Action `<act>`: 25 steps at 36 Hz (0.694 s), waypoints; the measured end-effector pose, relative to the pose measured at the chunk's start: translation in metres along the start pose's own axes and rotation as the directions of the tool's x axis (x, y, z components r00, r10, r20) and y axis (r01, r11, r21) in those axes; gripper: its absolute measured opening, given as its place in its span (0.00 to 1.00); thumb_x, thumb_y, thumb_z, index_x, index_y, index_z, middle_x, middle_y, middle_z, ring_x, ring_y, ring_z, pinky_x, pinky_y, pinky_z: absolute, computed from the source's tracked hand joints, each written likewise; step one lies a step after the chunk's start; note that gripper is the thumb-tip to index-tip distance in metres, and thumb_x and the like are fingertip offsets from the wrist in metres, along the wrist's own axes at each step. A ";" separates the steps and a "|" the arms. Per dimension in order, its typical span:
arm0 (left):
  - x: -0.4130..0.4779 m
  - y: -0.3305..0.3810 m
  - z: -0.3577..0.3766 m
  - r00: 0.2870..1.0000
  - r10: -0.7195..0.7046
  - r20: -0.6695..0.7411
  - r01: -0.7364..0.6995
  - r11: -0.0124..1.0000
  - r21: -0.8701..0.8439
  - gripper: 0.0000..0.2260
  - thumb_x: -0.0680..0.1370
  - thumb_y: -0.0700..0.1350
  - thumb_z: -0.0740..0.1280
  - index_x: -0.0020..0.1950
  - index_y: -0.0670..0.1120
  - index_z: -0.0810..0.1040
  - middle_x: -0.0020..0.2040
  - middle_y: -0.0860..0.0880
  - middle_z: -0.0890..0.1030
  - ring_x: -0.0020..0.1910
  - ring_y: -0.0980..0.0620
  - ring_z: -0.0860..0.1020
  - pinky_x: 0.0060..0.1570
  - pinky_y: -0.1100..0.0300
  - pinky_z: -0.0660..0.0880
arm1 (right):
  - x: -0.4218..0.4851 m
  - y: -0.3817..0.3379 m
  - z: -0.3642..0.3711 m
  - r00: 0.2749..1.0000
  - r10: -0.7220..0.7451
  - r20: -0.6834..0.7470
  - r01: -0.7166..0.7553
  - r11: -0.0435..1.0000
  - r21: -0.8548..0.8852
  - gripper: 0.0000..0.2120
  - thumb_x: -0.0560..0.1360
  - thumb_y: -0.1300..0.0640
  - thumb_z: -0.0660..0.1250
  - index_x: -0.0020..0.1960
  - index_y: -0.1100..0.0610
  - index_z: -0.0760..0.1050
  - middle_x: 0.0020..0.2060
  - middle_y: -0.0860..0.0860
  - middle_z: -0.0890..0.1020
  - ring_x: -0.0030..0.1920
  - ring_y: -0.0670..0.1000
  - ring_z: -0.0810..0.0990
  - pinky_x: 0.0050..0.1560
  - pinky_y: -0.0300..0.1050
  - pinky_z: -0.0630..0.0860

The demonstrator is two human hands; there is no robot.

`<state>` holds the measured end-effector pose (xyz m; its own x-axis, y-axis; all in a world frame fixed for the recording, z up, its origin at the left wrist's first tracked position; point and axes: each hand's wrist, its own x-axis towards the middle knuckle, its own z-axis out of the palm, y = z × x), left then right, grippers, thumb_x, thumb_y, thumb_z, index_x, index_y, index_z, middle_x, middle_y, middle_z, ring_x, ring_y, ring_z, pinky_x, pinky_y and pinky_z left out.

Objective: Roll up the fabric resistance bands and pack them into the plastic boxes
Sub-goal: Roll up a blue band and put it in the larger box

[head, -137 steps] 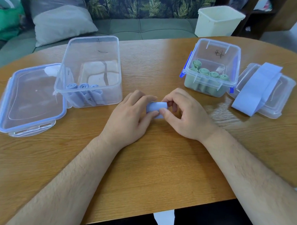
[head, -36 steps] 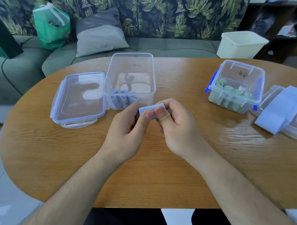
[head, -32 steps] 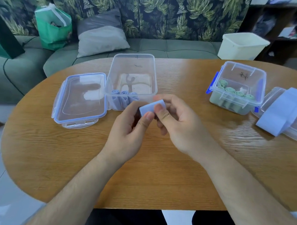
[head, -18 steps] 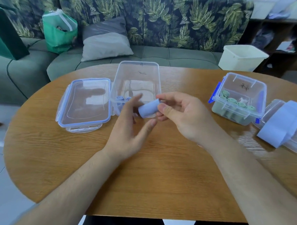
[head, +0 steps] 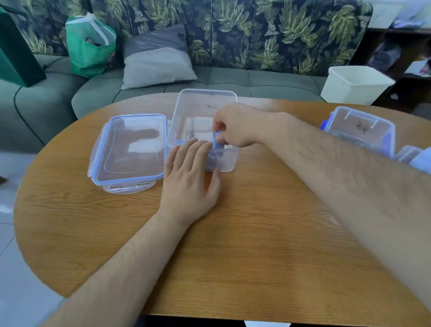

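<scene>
Our right hand reaches over the near wall of the clear box and pinches the rolled blue band between thumb and curled fingers. The roll is at the box's near rim, its lower part already inside. Our left hand lies with its fingers straight and close together, the fingertips resting against the same near wall and the thumb spread out to the right. Just beyond those fingertips, another blue roll shows inside the box. The box's lid lies flat on the wooden table, touching the box on its left. At the right edge stands a second clear box, partly hidden by our forearm, its contents too blurred to tell. Near it lies a pale blue flat band. Far right, past the table, sits a white bin.
</scene>
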<state>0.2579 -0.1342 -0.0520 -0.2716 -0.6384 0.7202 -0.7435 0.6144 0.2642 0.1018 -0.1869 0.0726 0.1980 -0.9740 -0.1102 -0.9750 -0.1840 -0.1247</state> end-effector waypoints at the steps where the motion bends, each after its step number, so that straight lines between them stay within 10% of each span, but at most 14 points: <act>1: 0.001 0.000 0.001 1.000 0.001 -0.010 -0.001 1.000 0.010 0.21 0.77 0.48 0.68 0.68 0.43 0.76 0.66 0.48 0.79 0.71 0.46 0.73 0.75 0.49 0.60 | 0.002 -0.001 0.001 1.000 -0.011 0.030 0.012 1.000 -0.022 0.12 0.79 0.56 0.67 0.58 0.60 0.82 0.53 0.55 0.85 0.55 0.56 0.81 0.57 0.52 0.78; 11: 0.008 -0.005 0.009 0.995 0.045 -0.091 -0.033 0.991 0.128 0.14 0.77 0.47 0.69 0.62 0.45 0.78 0.58 0.50 0.81 0.61 0.49 0.75 0.68 0.51 0.61 | 0.014 -0.002 -0.002 0.987 -0.066 0.146 0.081 0.992 -0.101 0.11 0.78 0.53 0.71 0.60 0.53 0.81 0.58 0.49 0.82 0.51 0.48 0.73 0.55 0.42 0.71; 25: 0.008 -0.008 0.013 0.989 0.071 -0.127 -0.052 0.988 0.147 0.14 0.76 0.43 0.72 0.60 0.46 0.77 0.55 0.50 0.81 0.60 0.49 0.74 0.67 0.52 0.61 | 0.011 0.003 -0.006 0.977 -0.041 0.211 0.048 0.998 -0.028 0.02 0.78 0.53 0.71 0.48 0.47 0.79 0.40 0.39 0.77 0.42 0.43 0.73 0.36 0.35 0.65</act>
<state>0.2534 -0.1498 -0.0569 -0.2436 -0.5289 0.8130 -0.8104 0.5716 0.1290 0.1001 -0.1987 0.0769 0.2545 -0.9158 -0.3107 -0.9668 -0.2342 -0.1018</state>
